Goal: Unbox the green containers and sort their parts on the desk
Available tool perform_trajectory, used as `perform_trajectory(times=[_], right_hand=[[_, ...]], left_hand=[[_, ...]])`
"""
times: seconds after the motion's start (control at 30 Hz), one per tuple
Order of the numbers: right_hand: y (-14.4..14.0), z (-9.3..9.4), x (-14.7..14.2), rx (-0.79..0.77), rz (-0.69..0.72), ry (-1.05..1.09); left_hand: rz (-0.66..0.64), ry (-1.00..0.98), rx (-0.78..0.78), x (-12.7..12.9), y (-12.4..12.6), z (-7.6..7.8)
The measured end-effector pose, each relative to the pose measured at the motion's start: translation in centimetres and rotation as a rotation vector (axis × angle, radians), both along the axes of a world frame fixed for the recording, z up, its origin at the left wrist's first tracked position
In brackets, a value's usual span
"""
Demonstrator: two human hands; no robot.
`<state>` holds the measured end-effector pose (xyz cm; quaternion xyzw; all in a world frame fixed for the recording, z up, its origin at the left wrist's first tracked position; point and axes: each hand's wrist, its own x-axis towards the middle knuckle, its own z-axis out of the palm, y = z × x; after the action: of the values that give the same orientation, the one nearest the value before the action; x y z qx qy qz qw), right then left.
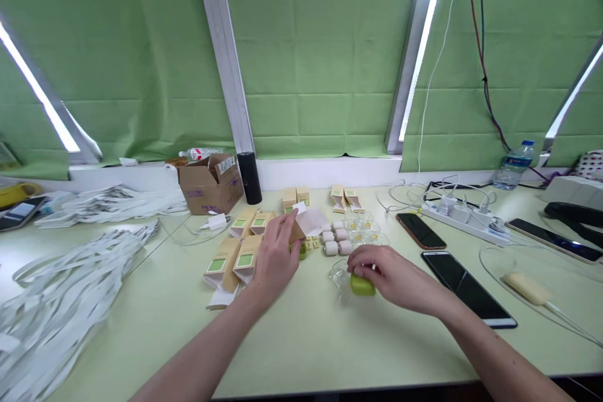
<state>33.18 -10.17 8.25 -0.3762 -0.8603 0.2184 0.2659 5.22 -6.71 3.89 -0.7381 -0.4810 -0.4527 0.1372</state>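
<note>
My left hand (277,252) is closed around a small kraft cardboard box (298,232) with its white flap standing up. Part of a green piece (303,252) shows just below that box. Between the fingers and thumb of my right hand (384,270) is a small lime-green rounded case (362,285), low over the table. A clear plastic insert (340,275) touches or lies just left of it; which one I cannot tell. Several pale pink rounded cases (336,239) sit in rows between my hands, beside more clear plastic inserts (365,229).
Open kraft boxes (221,264) stand left of my left hand, with others (346,198) at the back. White straps (80,301) cover the far left. A brown carton (210,183) and black cylinder (249,177) stand behind. Phones (466,289) and a power strip (466,217) lie right.
</note>
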Motion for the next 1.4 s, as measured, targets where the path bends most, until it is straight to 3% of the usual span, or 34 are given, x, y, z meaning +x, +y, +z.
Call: perform_trajectory(times=[0.13, 0.3, 0.4, 0.67, 0.93, 1.4], right_hand=[[1.7, 0.5, 0.0, -0.038, 0.058, 0.123], [4.3, -2.4, -0.2, -0.046, 0.111, 0.213], [4.8, -3.4, -0.2, -0.051, 0.145, 0.235], [4.4, -3.9, -0.9, -0.011, 0.179, 0.202], [4.0, -4.8, -1.1, 0.053, 0.170, 0.118], [3.6, -6.1, -1.8, 0.268, 0.057, 0.039]], left_hand=[[-0.148, -0.333, -0.131, 0.1, 0.4, -0.2], [-0.445, -0.782, -0.328, 0.6, 0.7, -0.3], [-0.568, -0.947, -0.418, 0.8, 0.7, -0.2], [-0.854, -1.354, -0.661, 0.9, 0.8, -0.4], [-0.984, -1.421, -0.823, 0.5, 0.3, 0.3], [-1.041, -1.425, -0.888, 0.7, -0.3, 0.8]])
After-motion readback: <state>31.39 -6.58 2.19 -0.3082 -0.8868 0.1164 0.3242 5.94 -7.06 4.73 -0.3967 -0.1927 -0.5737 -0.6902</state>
